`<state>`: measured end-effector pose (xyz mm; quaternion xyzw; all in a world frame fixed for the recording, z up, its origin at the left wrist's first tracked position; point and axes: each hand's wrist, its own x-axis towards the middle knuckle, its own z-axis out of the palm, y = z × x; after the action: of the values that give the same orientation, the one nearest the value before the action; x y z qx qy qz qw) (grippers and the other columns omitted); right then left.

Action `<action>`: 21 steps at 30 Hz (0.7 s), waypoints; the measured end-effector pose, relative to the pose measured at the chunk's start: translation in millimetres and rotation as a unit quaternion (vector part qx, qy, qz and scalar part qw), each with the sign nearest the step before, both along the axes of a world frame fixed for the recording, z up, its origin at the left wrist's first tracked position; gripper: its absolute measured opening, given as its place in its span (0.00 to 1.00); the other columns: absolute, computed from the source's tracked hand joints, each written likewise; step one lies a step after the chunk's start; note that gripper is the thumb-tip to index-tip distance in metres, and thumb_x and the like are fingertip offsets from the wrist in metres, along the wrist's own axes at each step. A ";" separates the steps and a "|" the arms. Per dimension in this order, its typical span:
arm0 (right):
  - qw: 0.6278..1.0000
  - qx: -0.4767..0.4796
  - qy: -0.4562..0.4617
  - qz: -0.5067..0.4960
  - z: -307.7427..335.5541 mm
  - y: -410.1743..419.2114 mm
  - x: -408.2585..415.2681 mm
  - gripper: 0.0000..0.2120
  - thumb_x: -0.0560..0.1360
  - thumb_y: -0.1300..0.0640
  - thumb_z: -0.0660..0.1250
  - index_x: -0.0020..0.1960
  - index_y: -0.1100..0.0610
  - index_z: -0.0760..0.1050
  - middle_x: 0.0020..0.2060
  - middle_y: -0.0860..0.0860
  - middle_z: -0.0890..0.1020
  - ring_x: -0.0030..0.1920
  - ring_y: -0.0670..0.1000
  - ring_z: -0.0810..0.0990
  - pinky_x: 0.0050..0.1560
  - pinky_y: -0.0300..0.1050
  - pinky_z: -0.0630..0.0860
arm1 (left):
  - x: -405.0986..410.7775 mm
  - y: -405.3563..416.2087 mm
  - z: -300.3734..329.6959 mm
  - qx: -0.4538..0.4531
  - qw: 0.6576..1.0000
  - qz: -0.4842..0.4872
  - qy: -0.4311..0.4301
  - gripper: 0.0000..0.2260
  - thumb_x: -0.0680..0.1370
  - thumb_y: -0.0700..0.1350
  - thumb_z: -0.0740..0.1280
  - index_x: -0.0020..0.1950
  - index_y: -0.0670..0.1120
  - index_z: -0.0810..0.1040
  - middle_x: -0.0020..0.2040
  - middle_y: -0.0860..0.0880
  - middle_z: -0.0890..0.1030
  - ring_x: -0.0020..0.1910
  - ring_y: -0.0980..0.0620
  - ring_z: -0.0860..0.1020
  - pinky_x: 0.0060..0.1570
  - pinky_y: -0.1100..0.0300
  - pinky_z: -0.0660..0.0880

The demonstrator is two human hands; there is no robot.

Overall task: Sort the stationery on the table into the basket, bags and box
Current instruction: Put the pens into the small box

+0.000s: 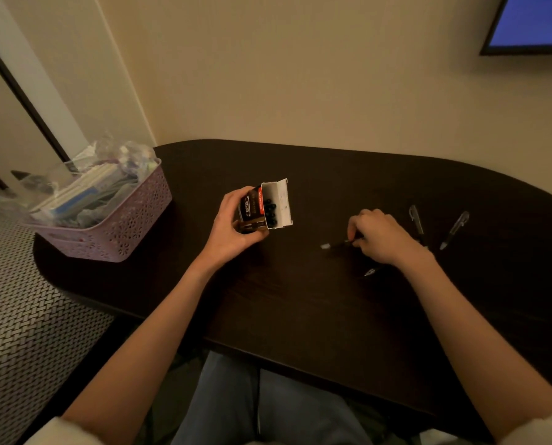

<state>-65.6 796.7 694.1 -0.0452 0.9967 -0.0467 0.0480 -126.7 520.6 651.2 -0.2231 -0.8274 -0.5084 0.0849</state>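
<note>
Head view, single camera. The pen box [265, 207] is gripped by the left hand [232, 224], fingers and thumb curled round its lower body, and is held just above the desk [300, 300] with the flap folded back and the open mouth tilted toward the right hand; dark pen caps are seen packed inside. This hold is judged to keep the opening presented for the next pen. The right hand [375, 237] is laid low on the desk, fingers curled round a dark pen [338, 244] whose pale tip points left toward the box; the pen is pinched, whether lifted or touching the desk cannot be told. Two clear-capped pens [417, 221] [456, 229] lie loose just beyond the right hand, and another pen tip [371, 271] shows just below the wrist. The box is set well apart from the right hand, to its left. The lilac basket [130, 232], filled with bags and notebooks, stands at the desk's far left edge.
</note>
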 end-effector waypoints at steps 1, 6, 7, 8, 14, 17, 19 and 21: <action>1.000 -0.020 0.008 0.009 1.8 -2.7 -1.0 0.07 0.77 0.59 0.64 0.51 0.48 0.71 0.54 0.50 0.76 0.52 0.49 0.74 0.52 0.45 0.74 | -0.6 -0.3 0.0 0.004 1.000 -0.001 -0.004 0.34 0.70 0.40 0.76 0.70 0.56 0.64 0.68 0.55 0.64 0.65 0.64 0.64 0.57 0.71 0.64; 0.963 -0.217 0.156 0.037 26.9 -21.6 7.3 0.07 0.79 0.56 0.61 0.57 0.51 0.69 0.41 0.45 0.77 0.40 0.44 0.78 0.41 0.45 0.79 | -2.0 -3.7 -0.5 0.022 0.999 0.000 -0.026 0.35 0.70 0.40 0.76 0.71 0.55 0.64 0.70 0.54 0.64 0.69 0.58 0.63 0.64 0.59 0.66; 0.946 -0.246 0.205 0.052 34.6 -26.6 11.8 0.07 0.79 0.55 0.62 0.57 0.51 0.71 0.40 0.44 0.77 0.40 0.43 0.78 0.41 0.43 0.79 | -1.9 -4.1 -0.9 0.025 0.999 0.001 -0.029 0.35 0.70 0.40 0.76 0.71 0.55 0.64 0.70 0.54 0.64 0.69 0.58 0.63 0.65 0.59 0.66; 0.925 -0.280 0.249 0.066 43.1 -32.0 17.3 0.07 0.78 0.55 0.64 0.55 0.51 0.73 0.38 0.44 0.77 0.39 0.43 0.78 0.41 0.40 0.77 | -1.8 -4.0 -1.3 0.027 0.999 0.003 -0.031 0.35 0.70 0.40 0.76 0.71 0.55 0.64 0.70 0.55 0.64 0.69 0.58 0.63 0.64 0.59 0.66; 0.894 -0.323 0.280 0.133 87.9 -58.8 47.0 0.08 0.74 0.56 0.70 0.52 0.53 0.82 0.41 0.44 0.83 0.42 0.41 0.81 0.47 0.34 0.78 | -2.6 -3.6 -1.2 0.027 0.999 0.000 -0.021 0.34 0.70 0.40 0.76 0.71 0.55 0.64 0.69 0.56 0.65 0.65 0.65 0.65 0.59 0.68 0.64; 0.936 -0.226 0.243 0.120 92.1 -70.0 43.6 0.10 0.75 0.54 0.68 0.55 0.51 0.82 0.47 0.45 0.84 0.48 0.42 0.80 0.53 0.41 0.78 | -0.8 -3.1 -0.5 0.025 1.000 -0.006 -0.018 0.34 0.70 0.40 0.76 0.71 0.56 0.64 0.68 0.55 0.65 0.65 0.66 0.65 0.58 0.69 0.64; 0.951 -0.172 0.234 0.104 89.5 -77.5 37.0 0.10 0.76 0.53 0.67 0.56 0.50 0.81 0.50 0.46 0.83 0.49 0.43 0.79 0.52 0.42 0.77 | -0.3 -2.0 0.5 0.021 1.000 -0.004 -0.012 0.34 0.70 0.39 0.76 0.70 0.55 0.65 0.69 0.54 0.65 0.66 0.64 0.65 0.58 0.70 0.65; 0.960 -0.145 0.224 0.086 85.8 -84.1 30.0 0.10 0.77 0.53 0.66 0.56 0.50 0.80 0.51 0.47 0.82 0.48 0.44 0.80 0.48 0.38 0.76 | 0.3 -0.5 1.4 0.012 1.000 -0.002 0.001 0.34 0.69 0.39 0.76 0.70 0.55 0.65 0.69 0.53 0.66 0.66 0.64 0.65 0.58 0.73 0.65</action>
<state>-35.6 712.6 779.9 -0.1465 0.9569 -0.1751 -0.1793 -126.4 520.1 652.6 -0.2244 -0.8205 -0.5184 0.0877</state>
